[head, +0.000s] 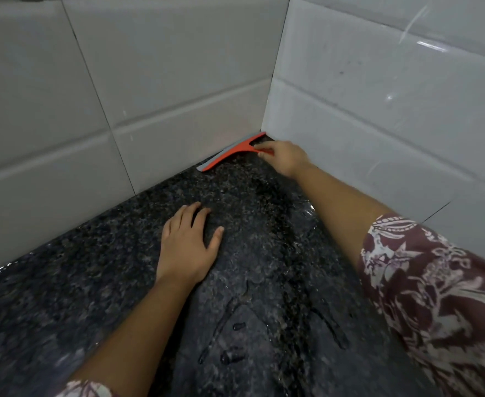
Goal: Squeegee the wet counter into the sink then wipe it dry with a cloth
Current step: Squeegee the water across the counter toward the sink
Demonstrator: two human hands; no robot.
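A red squeegee [229, 153] with a grey rubber blade lies along the foot of the back wall, in the far corner of the dark speckled granite counter [98, 282]. My right hand [285, 160] grips its red handle, arm stretched out to the corner. My left hand [188, 247] rests flat on the counter nearer to me, fingers spread. Water streaks and droplets [232, 339] lie on the stone in front of me. No sink or cloth is in view.
White tiled walls [149, 81] meet at the corner behind the squeegee and close off the counter at the back and on the right. A patterned maroon sleeve [435, 296] covers my right upper arm.
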